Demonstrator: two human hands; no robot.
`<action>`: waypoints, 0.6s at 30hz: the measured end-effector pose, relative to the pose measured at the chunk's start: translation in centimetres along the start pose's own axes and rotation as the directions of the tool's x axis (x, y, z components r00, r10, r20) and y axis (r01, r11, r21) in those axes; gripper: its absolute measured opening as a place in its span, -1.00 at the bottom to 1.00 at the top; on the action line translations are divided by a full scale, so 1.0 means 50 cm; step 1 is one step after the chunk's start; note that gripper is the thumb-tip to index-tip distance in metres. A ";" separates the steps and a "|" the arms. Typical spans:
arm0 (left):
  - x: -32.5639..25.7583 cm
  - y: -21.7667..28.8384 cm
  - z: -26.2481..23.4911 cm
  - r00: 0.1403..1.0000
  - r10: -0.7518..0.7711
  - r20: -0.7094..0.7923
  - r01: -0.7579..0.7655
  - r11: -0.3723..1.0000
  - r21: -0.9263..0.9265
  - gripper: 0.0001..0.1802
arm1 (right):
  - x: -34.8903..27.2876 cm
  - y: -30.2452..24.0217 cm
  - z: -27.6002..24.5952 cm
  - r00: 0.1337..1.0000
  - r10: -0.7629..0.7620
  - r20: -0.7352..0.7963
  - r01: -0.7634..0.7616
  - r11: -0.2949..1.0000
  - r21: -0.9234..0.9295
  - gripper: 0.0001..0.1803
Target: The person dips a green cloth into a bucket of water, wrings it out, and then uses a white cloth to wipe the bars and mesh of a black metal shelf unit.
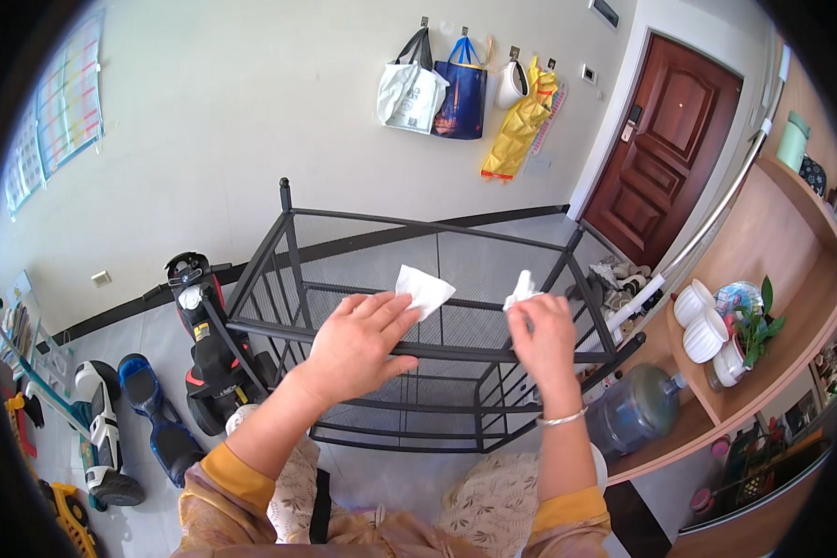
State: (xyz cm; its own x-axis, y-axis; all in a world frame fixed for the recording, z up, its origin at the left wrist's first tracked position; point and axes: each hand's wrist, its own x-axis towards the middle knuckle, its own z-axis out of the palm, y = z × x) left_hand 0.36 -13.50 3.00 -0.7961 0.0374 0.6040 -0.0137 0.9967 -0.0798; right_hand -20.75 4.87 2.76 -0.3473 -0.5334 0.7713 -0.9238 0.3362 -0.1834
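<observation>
A black metal rack [456, 353] with mesh shelves and thin rails stands right in front of me. My left hand [361, 337] is over its near top rail, thumb close to the bar, and a flat white tissue [425, 290] sticks out past its fingertips. The fingers lie together over the tissue's edge. To the right, my right hand [542, 337] is raised above the same rail with its fingers curled. It pinches a crumpled white tissue [524, 289], whose top pokes up beyond the fingers. A silver bangle [562, 418] circles the right wrist.
A ride-on toy vehicle [209, 344] and a blue hoverboard [155, 409] stand left of the rack. On the right are a wooden shelf unit [781, 219] and a large water bottle [637, 409]. Bags [460, 98] hang on the wall beside a brown door [662, 139].
</observation>
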 end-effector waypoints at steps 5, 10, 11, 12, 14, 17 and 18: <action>0.008 0.010 0.003 1.000 -0.001 -0.014 0.000 0.999 -0.040 -0.31 | -0.003 -0.116 0.032 0.997 -0.061 0.037 0.051 0.975 0.216 -0.91; -0.002 -0.004 0.017 0.999 -0.042 0.012 0.042 0.999 -0.004 -0.15 | -0.005 -0.219 0.071 0.997 -0.081 0.004 0.077 0.961 0.264 -0.87; 0.000 0.001 0.014 0.999 -0.049 0.016 0.049 0.999 -0.002 -0.15 | -0.004 -0.210 0.065 0.995 -0.095 0.029 0.083 0.956 0.283 -0.87; -0.005 0.006 0.009 0.997 -0.071 0.024 0.071 0.997 0.005 -0.15 | -0.004 -0.198 0.057 0.991 -0.118 0.060 0.093 0.945 0.313 -0.87; -0.010 0.003 -0.002 0.991 -0.127 0.031 0.126 0.991 0.042 -0.09 | -0.002 -0.174 0.036 0.979 -0.170 0.110 0.122 0.928 0.352 -0.87; -0.027 -0.023 -0.021 0.968 -0.240 0.075 0.229 0.965 0.132 -0.06 | -0.012 -0.133 -0.007 0.973 -0.195 0.121 0.170 0.966 0.196 -0.90; -0.037 -0.038 -0.018 0.967 -0.244 0.072 0.232 0.962 0.148 -0.07 | -0.018 -0.108 -0.021 0.977 -0.179 0.120 0.162 0.977 0.137 -0.88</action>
State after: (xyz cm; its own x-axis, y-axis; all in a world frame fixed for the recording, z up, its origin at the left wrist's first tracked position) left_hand 2.40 -15.41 2.78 -0.8101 -0.2121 0.5466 -0.2869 0.9564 -0.0540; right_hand -15.29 4.37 3.70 -0.1932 -0.6740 0.7131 -0.9811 0.1360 -0.1373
